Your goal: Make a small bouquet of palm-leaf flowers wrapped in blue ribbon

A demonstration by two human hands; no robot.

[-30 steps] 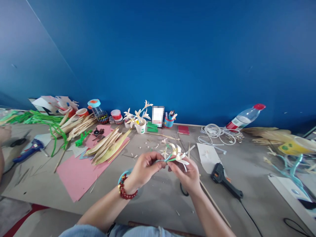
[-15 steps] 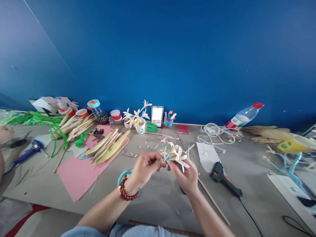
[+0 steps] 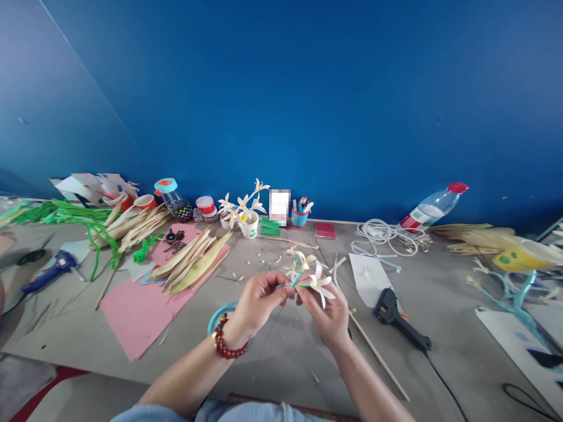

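Note:
Between my hands, above the table, is a handmade flower stem [image 3: 296, 278] wrapped in pale blue-green, with cream-white petals. My left hand [image 3: 263, 300] pinches its lower end between thumb and fingers. A white flower [image 3: 321, 282] on a green stalk lies across my right hand [image 3: 328, 310], whose thumb and fingers are closed on the stalk beside the main stem. More white blossoms [image 3: 299, 258] stand out beyond my fingertips. Partly hidden behind my left wrist is a light-blue round dish or ring [image 3: 216, 319].
Right of my hands lie a thin wooden stick [image 3: 378, 354] and a black glue gun [image 3: 402, 322] with its cord. Pink paper [image 3: 136, 316] and dried husks [image 3: 187, 258] lie left. Behind stand a cup of white flowers [image 3: 250, 225] and a pen holder [image 3: 299, 217]. Another person's hand shows far left.
The white flower at my right hand has turned slightly, and its petals now spread more openly. Both hands stay nearly in place, still holding the stems. The other person's hand has shifted left.

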